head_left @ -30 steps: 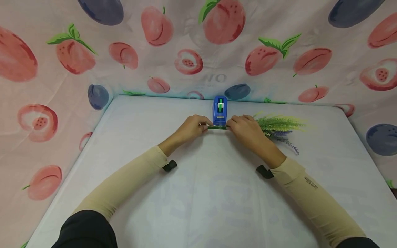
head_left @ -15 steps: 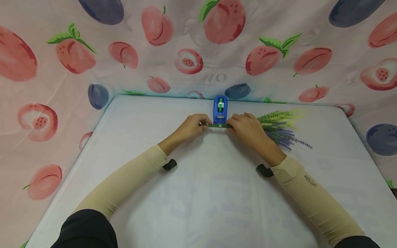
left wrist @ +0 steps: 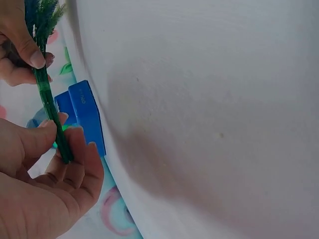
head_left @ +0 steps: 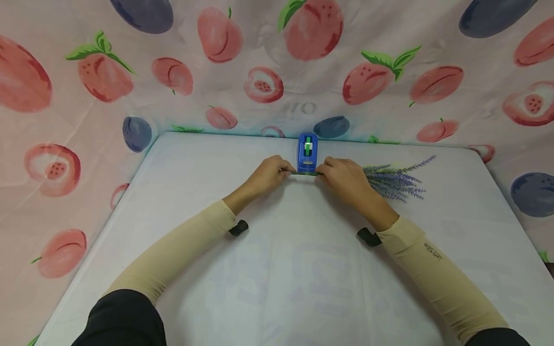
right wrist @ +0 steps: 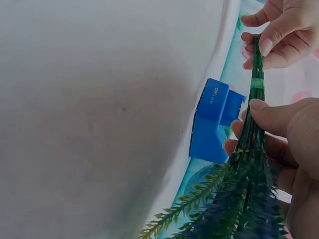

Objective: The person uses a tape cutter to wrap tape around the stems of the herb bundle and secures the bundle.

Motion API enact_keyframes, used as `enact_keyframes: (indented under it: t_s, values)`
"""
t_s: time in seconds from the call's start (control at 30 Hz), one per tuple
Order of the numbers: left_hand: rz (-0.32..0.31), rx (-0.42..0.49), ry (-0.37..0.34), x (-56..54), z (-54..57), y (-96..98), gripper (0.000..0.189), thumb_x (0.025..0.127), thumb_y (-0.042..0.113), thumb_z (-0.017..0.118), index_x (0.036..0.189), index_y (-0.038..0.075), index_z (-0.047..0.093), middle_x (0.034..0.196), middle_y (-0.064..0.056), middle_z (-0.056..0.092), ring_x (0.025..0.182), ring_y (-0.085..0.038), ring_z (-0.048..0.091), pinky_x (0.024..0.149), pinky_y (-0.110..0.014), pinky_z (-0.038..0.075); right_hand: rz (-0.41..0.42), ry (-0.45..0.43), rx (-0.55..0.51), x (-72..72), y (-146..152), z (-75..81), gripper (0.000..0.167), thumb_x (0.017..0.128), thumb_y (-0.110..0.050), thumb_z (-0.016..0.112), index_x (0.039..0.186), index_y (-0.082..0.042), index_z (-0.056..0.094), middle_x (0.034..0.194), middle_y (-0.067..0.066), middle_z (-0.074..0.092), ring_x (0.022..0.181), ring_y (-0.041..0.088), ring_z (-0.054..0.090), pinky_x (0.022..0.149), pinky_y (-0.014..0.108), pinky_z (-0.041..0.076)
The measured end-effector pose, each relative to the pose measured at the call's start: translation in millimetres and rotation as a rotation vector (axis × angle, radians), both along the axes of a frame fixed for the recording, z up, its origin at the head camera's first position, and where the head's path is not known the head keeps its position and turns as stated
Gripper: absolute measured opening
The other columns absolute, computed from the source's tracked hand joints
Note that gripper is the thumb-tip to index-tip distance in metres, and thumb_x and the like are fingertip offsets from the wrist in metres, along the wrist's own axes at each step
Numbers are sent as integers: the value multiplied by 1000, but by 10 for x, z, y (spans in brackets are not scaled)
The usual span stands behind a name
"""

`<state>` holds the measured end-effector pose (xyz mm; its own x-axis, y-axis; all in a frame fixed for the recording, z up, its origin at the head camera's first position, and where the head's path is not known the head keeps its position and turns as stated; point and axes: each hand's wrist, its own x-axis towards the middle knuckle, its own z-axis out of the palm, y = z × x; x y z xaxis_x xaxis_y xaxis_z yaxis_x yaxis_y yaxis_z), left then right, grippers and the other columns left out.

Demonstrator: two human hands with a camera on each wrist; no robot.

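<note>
A bunch of artificial lavender (head_left: 398,184) with purple and yellow-green sprigs lies across both hands, its flower heads out to the right. My left hand (head_left: 271,175) pinches the cut end of the green stems between thumb and fingers. Farther up the stems, nearer the flowers, my right hand (head_left: 345,180) pinches them with thumb and fingers. Between the hands, a band of shiny green tape (right wrist: 257,83) wraps the stems, seen in the right wrist view. Just beyond the stems stands a blue tape dispenser (head_left: 307,154) holding a green roll.
The white tabletop (head_left: 277,269) reaches toward me from the hands. Behind its far edge hangs a fruit-print cloth (head_left: 182,110), which also covers the left side. The dispenser stands close to that far edge.
The bunch has turned about its stems: yellow-green sprigs showed on top earlier, purple ones face up now. Both hands have shifted slightly away toward the dispenser, still gripping the stems.
</note>
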<state>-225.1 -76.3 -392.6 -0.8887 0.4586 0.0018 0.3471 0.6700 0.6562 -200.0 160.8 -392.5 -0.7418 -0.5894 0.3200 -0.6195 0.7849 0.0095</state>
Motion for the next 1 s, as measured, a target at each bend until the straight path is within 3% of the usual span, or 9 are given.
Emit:
enact_keyframes:
  t_s: [0.27, 0.4, 0.53, 0.73, 1.0]
  values:
    - [19, 33, -2, -32, -8, 19, 22, 100, 1, 60, 114, 5, 77, 115, -11, 72, 112, -23, 64, 97, -36, 52, -5, -23, 20, -67, -27, 32, 17, 98, -14, 69, 111, -5, 75, 97, 10, 72, 88, 30, 70, 90, 49, 55]
    - [43, 69, -35, -54, -14, 19, 16, 99, 0, 62, 108, 6, 73, 107, -10, 73, 100, -22, 66, 89, -36, 53, -26, -84, 63, -113, -43, 50, 27, 93, -18, 77, 117, -6, 74, 104, 10, 72, 97, 31, 69, 97, 50, 51]
    - [48, 82, -44, -68, -23, 13, 11, 97, -1, 63, 101, 6, 71, 98, -9, 73, 94, -21, 65, 88, -36, 52, -34, -118, 49, -145, -51, 50, 26, 89, -10, 79, 114, -6, 72, 105, 10, 73, 98, 31, 69, 98, 51, 50]
    - [55, 104, -68, -79, -13, -5, 13, 98, -1, 59, 100, 4, 71, 108, -9, 72, 106, -22, 61, 97, -40, 50, -6, -57, -2, -127, -43, 26, 19, 88, -5, 77, 106, -6, 72, 99, 8, 71, 80, 27, 68, 76, 43, 56]
    - [41, 65, -71, -93, -34, 3, 14, 96, 0, 65, 107, 3, 72, 109, -11, 70, 105, -23, 61, 96, -38, 49, 6, 4, -12, -114, -11, 3, 17, 88, -8, 78, 105, -8, 76, 95, 9, 62, 57, 21, 55, 52, 37, 50]
